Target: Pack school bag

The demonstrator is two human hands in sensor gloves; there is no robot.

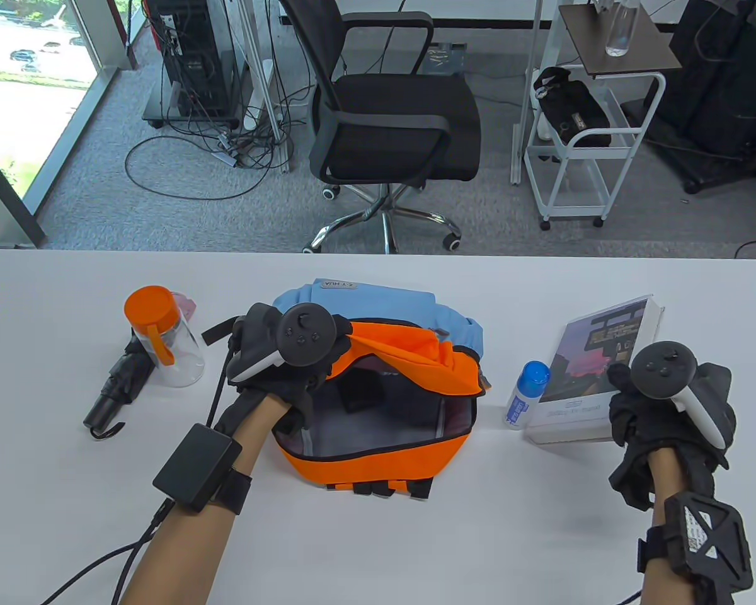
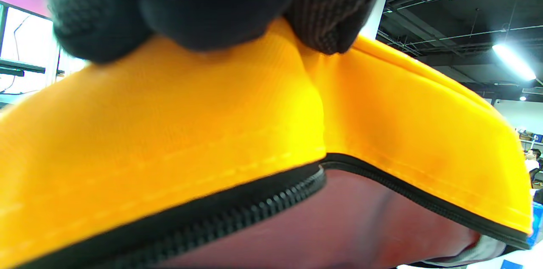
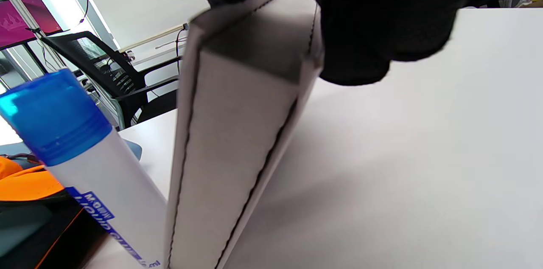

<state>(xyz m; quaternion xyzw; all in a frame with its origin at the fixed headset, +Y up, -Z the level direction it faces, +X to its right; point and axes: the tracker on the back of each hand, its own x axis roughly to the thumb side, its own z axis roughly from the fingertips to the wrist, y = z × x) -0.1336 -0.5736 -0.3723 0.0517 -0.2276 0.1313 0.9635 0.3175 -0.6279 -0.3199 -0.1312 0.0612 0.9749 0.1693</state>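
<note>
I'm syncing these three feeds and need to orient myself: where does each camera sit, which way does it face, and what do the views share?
Table view: above the table, looking down and outward; shows both forearms, left hand lifting the orange bag flap, right hand on the book.
Left wrist view: under the left hand, facing up at the bag flap and ceiling; fingertips pinch the fabric.
Right wrist view: at the right hand, facing along the table; fingers grip the book beside the glue bottle.
Shared: the bag appears in all three views; the book and the bottle in two.
</note>
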